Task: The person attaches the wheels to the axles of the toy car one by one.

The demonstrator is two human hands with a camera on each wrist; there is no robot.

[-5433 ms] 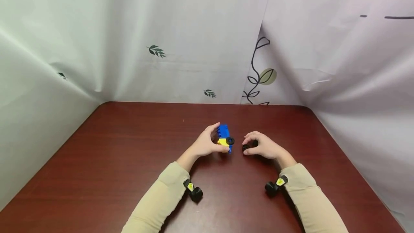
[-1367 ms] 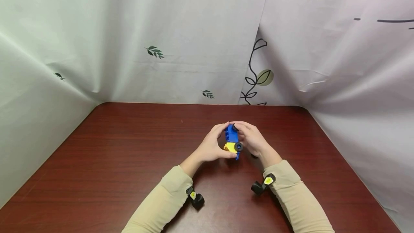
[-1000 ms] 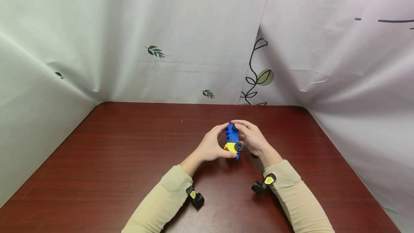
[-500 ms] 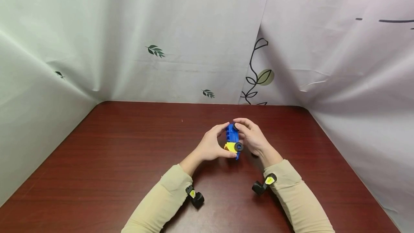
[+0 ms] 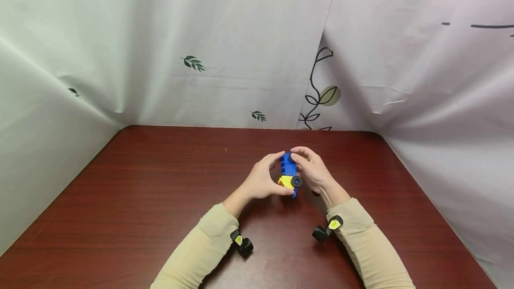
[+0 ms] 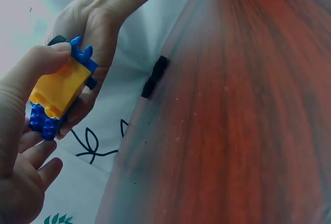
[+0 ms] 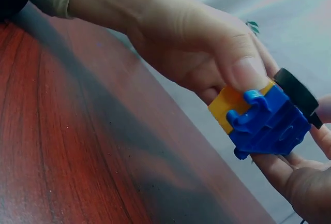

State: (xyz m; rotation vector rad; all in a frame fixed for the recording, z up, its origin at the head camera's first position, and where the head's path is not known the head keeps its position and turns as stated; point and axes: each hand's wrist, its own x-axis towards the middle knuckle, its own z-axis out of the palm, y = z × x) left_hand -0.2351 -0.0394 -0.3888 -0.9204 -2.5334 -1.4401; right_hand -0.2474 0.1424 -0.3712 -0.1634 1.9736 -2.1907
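Observation:
My left hand (image 5: 259,179) holds a small building-block toy car (image 5: 288,167) above the table, with its thumb on the yellow block (image 6: 61,87) and its fingertips at the blue far end. A black wheel (image 5: 296,182) sits on the near end of the car. My right hand (image 5: 316,172) has its thumb against another black wheel (image 5: 292,158) at the far end, its fingers bent behind the car. In the right wrist view, the blue end with its hook-like parts (image 7: 269,123) faces the camera, and the right hand partly hides the car.
A black piece (image 6: 155,76), seemingly a spare wheel part, lies on the red-brown table (image 5: 172,191). In the head view the right wrist mostly covers it. White patterned cloth (image 5: 225,48) hangs behind and on both sides.
Earlier the right hand was at black wheel pieces on the table; it then came to the car's far end with a wheel. During the last second both hands barely shift.

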